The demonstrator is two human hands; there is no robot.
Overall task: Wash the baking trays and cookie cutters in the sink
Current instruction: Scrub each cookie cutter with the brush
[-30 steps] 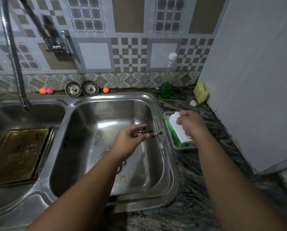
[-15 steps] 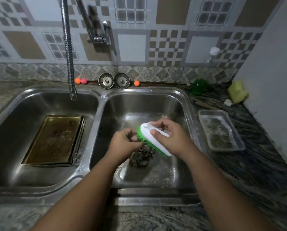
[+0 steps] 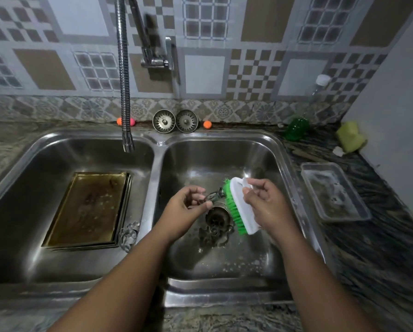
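The left hand pinches one cutter between thumb and fingertips and holds it over the drain of the sink's right basin, where I'd guess the muck can drop straight down. The right hand has its grip curled round the back of the brush. The green bristles face left and touch the cutter — tilted on edge, likely so they reach into the thin metal shape.

More cutters lie tangled on the basin floor just below the drain; I cannot count them. One more sits in the left basin by the corner of the trays, which lie stacked flat there, brown and unwashed — how many layers I cannot tell.

On the ledge behind stand two strainers and three small balls. On the table to the right are one clear tub, one soap bottle and one yellow sponge. No water runs from the hose.
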